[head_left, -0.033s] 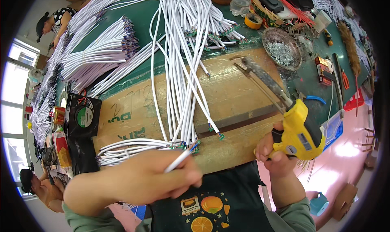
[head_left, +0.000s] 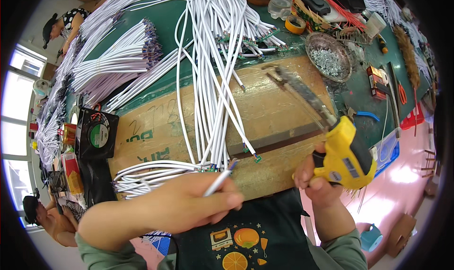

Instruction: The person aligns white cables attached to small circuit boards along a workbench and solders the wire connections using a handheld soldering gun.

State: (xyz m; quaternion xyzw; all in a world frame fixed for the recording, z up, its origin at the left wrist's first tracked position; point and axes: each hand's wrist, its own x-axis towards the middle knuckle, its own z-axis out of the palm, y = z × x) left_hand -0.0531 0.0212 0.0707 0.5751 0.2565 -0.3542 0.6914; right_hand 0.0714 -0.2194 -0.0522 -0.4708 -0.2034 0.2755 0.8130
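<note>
While pinching a white cable (head_left: 218, 181), left hand (head_left: 189, 203); right hand (head_left: 316, 177) clenched round yellow glue gun (head_left: 347, 152).

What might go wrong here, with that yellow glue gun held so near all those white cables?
1. The yellow glue gun in the right hand points toward the loose white cables; its tip might touch and mark them.
2. The left hand pinches one white cable by its end, so glue may reach the fingers.
3. Cables hang over the cardboard sheet; a sleeve might drag them off.
</note>
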